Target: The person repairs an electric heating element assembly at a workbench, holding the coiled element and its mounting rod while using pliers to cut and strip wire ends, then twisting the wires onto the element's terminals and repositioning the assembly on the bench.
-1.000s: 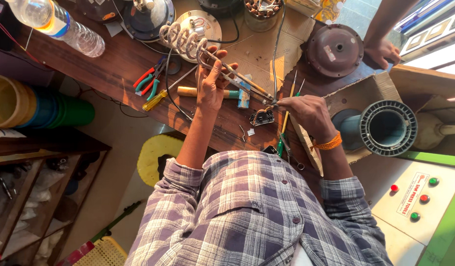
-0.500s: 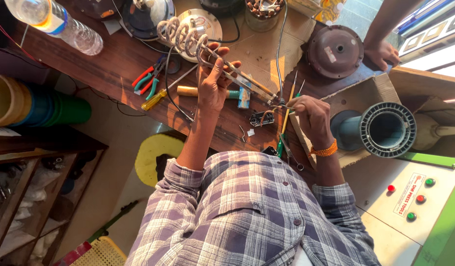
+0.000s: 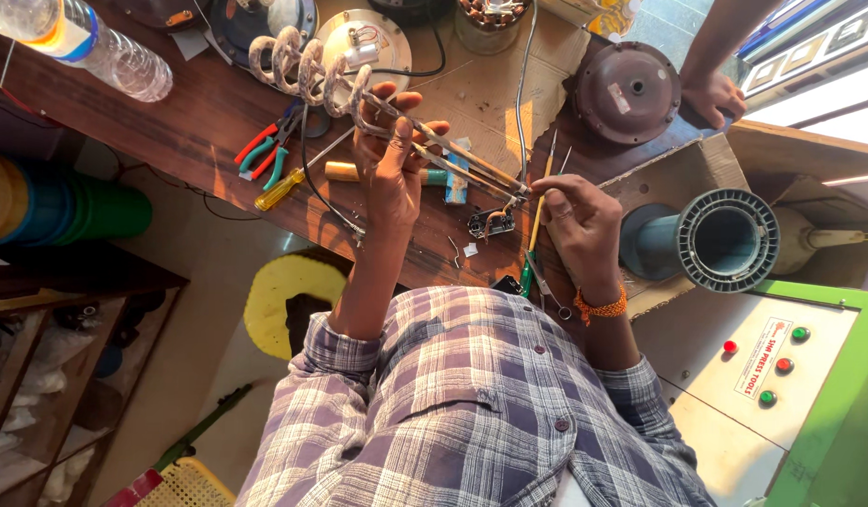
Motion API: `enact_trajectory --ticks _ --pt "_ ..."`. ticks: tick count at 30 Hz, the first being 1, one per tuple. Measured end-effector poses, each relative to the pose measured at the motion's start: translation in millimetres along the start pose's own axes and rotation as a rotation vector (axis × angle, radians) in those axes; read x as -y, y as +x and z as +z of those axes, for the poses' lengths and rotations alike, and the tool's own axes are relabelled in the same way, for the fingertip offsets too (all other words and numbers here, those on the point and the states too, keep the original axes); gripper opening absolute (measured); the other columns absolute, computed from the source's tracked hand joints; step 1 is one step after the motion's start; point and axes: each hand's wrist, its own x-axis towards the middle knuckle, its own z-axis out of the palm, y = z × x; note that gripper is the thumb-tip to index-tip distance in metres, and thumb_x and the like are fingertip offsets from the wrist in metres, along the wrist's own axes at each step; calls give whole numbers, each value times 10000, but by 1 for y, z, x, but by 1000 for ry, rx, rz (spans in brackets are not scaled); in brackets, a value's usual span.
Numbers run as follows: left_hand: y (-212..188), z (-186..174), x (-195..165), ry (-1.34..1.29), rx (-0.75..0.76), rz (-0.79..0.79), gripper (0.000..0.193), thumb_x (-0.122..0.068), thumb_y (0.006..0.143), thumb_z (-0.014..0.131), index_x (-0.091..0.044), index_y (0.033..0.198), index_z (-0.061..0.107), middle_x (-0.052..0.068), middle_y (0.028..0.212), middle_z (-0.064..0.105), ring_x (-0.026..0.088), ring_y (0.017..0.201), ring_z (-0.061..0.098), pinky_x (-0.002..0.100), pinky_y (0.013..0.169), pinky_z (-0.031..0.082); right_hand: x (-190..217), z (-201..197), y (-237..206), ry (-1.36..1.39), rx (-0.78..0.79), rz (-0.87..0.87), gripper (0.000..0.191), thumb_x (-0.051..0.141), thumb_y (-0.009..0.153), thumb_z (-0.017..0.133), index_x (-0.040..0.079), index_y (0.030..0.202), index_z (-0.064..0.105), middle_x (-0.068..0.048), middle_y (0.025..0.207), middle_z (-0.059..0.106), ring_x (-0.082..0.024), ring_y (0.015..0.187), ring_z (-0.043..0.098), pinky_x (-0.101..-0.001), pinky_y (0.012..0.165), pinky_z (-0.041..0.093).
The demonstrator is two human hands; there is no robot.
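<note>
At the top middle of the frame a round tin [image 3: 491, 21] stands on the worktop [image 3: 199, 113], filled with small parts too small to tell. At the right a cardboard box [image 3: 697, 169] lies open with a blue-grey ribbed tube [image 3: 725, 239] inside.

The left hand [image 3: 392, 164] has its grip closed around the straight rods of a coiled heating element [image 3: 312, 66]; the coils stick out beyond the fingers toward the upper left. The right hand [image 3: 580, 221] pinches the far end of the rods, and a thin screwdriver [image 3: 535, 230] lies under its fingers.

The element is held above the worktop middle. Pliers [image 3: 265, 150] lie at its left, and a plastic bottle [image 3: 86, 42] in the upper left corner. Another person's hand [image 3: 716, 94] rests at the upper right edge.
</note>
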Motion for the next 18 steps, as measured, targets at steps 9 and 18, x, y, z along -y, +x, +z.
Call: enact_trajectory --ticks 9,18 --pt "-5 5 -2 -20 -15 35 433 27 1059 595 -15 1451 418 180 1303 634 340 1016 749 402 869 652 -18 8 -1 47 -69 -45 158 -17 967 742 -56 1115 701 -57 1045 705 -68 908 652 -211 816 532" --pt "-10 16 -6 -27 -30 32 419 12 1075 583 -30 1459 422 162 1332 625 320 1041 744 388 864 647 -2 15 -6 -309 -202 -277 214 -85 908 794 2 1089 719 -69 1007 704 -84 814 619 -213 721 493"
